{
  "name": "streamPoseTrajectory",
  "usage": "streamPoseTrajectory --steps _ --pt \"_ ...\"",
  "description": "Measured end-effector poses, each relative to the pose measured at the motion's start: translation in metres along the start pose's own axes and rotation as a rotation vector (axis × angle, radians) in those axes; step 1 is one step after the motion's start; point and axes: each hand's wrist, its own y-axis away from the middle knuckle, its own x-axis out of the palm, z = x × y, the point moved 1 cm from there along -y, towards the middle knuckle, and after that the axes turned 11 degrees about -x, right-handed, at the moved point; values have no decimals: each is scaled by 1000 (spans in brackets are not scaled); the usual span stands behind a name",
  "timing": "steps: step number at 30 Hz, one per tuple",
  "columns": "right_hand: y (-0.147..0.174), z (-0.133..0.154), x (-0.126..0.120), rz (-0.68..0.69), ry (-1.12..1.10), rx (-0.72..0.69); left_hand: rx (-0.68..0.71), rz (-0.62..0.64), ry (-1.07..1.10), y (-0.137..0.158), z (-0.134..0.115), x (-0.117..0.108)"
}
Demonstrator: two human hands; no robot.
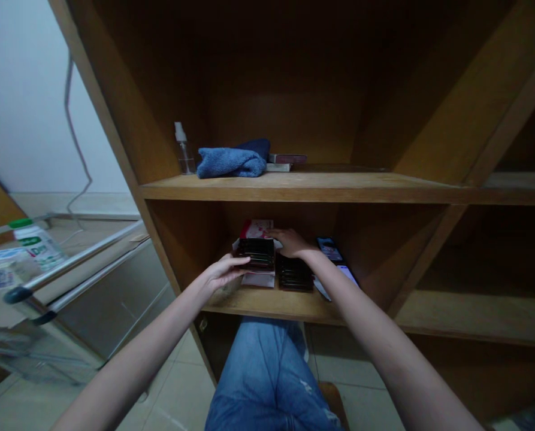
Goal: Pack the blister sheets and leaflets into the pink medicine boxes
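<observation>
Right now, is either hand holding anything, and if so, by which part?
The left hand holds the open box of dark packets by its left side. The right hand is at its right rear; whether it grips cannot be told.

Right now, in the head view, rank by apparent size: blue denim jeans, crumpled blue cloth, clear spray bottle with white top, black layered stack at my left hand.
Blue jeans, cut off by the frame
Blue cloth
Black stack
Spray bottle
</observation>
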Motion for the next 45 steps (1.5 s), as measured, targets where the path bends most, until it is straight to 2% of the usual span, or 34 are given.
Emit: streamPoseTrajectory --steps 8,13,20,29,40,45 --pt "0 0 -3 2 7 -15 50 18 2 -2 8 -5" --pt "-1 2 -6 11 3 -7 45 -19 24 0 8 -4" --pt "-2 1 -5 18 -4 -1 -51 -68 67 12 1 5" --pt "-2 2 -4 21 -2 14 -74 -120 135 9 6 -3" --pt "-16 -4 -24 120 -84 -16 -66 -146 119 11 8 -2" --pt "-22 0 -30 104 -57 -29 -62 -162 142 12 8 0"
